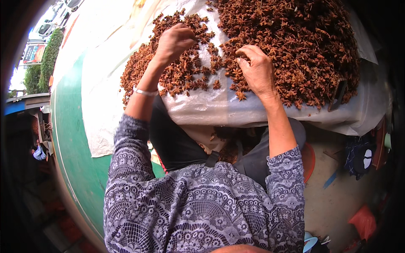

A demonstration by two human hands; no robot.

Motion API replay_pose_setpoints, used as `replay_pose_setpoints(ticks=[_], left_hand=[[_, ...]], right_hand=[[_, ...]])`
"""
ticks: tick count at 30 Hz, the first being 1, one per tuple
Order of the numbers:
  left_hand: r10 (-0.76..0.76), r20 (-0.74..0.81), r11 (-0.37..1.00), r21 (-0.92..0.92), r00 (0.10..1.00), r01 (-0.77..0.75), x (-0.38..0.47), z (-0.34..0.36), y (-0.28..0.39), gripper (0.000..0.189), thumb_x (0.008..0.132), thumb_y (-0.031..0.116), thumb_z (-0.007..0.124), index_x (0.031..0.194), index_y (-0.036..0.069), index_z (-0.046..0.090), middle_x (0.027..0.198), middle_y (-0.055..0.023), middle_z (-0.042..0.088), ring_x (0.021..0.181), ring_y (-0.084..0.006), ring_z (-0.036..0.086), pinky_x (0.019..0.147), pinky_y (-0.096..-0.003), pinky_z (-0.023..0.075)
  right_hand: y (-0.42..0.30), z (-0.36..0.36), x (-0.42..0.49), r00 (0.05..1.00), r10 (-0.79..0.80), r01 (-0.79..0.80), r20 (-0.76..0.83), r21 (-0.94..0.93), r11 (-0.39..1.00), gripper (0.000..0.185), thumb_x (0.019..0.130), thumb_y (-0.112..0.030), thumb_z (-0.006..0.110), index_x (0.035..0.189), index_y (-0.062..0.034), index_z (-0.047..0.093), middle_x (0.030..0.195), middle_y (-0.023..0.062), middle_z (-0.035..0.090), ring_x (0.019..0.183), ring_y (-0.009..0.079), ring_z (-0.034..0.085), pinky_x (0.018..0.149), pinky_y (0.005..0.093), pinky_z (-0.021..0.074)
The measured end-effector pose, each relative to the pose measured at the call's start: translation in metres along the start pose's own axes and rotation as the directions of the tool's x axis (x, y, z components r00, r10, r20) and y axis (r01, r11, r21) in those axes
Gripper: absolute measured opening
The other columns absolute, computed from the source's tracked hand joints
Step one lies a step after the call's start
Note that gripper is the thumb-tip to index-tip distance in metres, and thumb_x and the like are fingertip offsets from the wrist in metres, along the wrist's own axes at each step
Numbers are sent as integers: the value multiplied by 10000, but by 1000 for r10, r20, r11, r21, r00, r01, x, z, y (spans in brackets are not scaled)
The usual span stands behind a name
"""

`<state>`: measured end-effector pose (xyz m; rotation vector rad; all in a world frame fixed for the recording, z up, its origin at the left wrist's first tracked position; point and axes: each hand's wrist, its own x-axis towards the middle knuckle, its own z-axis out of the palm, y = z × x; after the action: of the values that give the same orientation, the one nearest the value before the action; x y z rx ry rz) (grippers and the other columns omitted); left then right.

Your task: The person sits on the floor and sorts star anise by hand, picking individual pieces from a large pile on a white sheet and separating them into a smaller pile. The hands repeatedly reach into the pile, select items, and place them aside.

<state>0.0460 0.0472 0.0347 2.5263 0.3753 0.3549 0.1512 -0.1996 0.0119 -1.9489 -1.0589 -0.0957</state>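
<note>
Dried star anise lies in two heaps on a pale plastic sheet (202,109): a large heap (303,53) at the right and a smaller heap (139,68) at the left. My left hand (177,39), with a white bangle at the wrist, hovers over the smaller heap with its fingers curled; whether anything is in them is hidden. Over the near left edge of the large heap is my right hand (257,68), thumb and forefinger bent towards each other with a gap between them. A single star anise (241,95) rests on the sheet just below that hand.
A dark phone-like object (338,95) leans at the large heap's right edge. Beneath the sheet's near edge are my knees and a red basin (308,161). A red plastic bag (364,221) lies on the floor at lower right. A person (39,153) is far off at left.
</note>
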Motion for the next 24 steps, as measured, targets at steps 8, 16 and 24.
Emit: replay_pose_setpoints(ticks=[8,16,24], left_hand=[[174,60,945,271,983,-184,-9,51,27,138,901,182,638,946,96,737,893,-117,689,825,-258,683,701,-366,560],[-36,230,960,280,973,-31,26,61,6,201,913,229,619,926,50,710,749,-89,675,668,-149,663,640,-321,574],[66,275,717,-682,959,146,-16,30,69,229,935,54,560,1129,-12,662,852,-77,701,779,-136,691,747,-266,570]], right_hand=[[-4,-5,2,982,172,-182,71,165,969,250,866,0,644,1109,-42,681,1077,67,686,868,140,678,741,246,557],[4,1,0,965,251,-263,78,247,933,400,947,-36,530,1347,-58,535,1052,126,705,771,136,706,606,241,578],[-3,15,-10,981,92,-131,172,234,963,207,932,-125,616,1112,-31,655,796,76,717,658,138,680,555,269,540]])
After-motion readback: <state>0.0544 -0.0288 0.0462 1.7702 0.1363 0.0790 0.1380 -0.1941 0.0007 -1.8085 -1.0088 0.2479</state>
